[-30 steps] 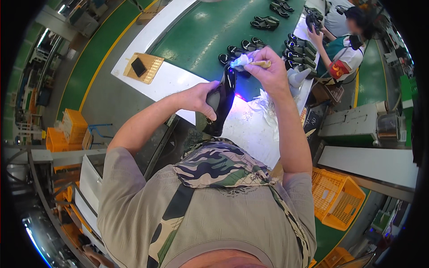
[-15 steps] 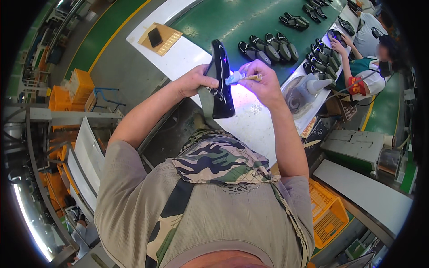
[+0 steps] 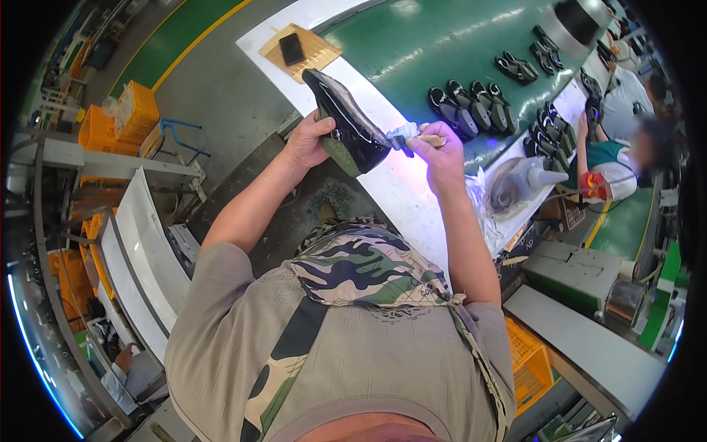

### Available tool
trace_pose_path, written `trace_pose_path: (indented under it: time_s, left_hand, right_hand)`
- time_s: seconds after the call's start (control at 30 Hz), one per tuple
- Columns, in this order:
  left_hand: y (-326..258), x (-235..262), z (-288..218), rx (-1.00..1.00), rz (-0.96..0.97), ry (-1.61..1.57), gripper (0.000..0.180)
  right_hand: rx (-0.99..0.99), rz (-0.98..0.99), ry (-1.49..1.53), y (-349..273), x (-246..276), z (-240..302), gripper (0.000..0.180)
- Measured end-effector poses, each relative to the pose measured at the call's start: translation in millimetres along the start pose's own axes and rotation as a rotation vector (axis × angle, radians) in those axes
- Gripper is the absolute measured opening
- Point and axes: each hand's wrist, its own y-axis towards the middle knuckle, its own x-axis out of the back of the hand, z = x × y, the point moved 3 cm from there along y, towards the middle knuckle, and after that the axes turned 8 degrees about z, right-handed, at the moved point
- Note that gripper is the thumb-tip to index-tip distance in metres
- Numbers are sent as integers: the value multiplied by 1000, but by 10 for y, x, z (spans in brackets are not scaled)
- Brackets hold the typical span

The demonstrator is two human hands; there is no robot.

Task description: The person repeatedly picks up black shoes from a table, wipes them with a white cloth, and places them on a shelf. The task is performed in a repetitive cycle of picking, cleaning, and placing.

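One glossy black shoe (image 3: 359, 144) is tilted above the left edge of the white table (image 3: 416, 221), its left side gripped firmly by the left hand (image 3: 308, 144). The right hand (image 3: 440, 153) pinches a pale stick (image 3: 431, 140) with a bluish wad (image 3: 401, 135) against the shoe's right end. A phone (image 3: 292, 49) lies far left; a white bottle (image 3: 529, 177) stands right, near more black shoes (image 3: 451, 109) on the green surface (image 3: 383, 44).

Place: shoe-factory workshop.
Long green worktop (image 3: 383, 55): black shoes (image 3: 471, 110) in groups.
Co-workers (image 3: 624, 103): along its right side.
Floor: green lane (image 3: 151, 55), yellow edge stripe (image 3: 206, 33).
Crates (image 3: 103, 129): orange plastic.
Right: grey machine housing (image 3: 571, 269).
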Motion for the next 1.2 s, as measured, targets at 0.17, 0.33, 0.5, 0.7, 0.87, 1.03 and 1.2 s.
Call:
trace_pose_path:
  time_s: [0.17,0.33,0.5,0.7,0.87,1.03,1.2]
  left_hand:
    - [-388,222,-358,-192,-166,230,46]
    - [-834,492,-609,-404,-407,632,66]
    - [-1299,414,-911,-468,-619,1027,78]
    - [-1988,606,-1260,-561,-704,681,63]
    - [-3324,965,-2012,-697,-1196,575,51]
    - [-5369,1184,-2632,-587,-1646,495,33]
    - [-7413,1310,-2514,-798,-1833,225,25]
  right_hand:
    - [-81,-107,-27,194,-401,-319,22]
    - [-212,-147,-16,416,-879,-665,21]
    - [-330,-66,-40,670,-1565,-945,19]
    - [-330,88,-14,973,-2213,-1108,20]
    - [-443,178,86,1100,-2177,-1470,18]
    - [-540,151,67,1061,-1959,-1701,18]
    - [-615,86,-27,1051,-1508,-1787,16]
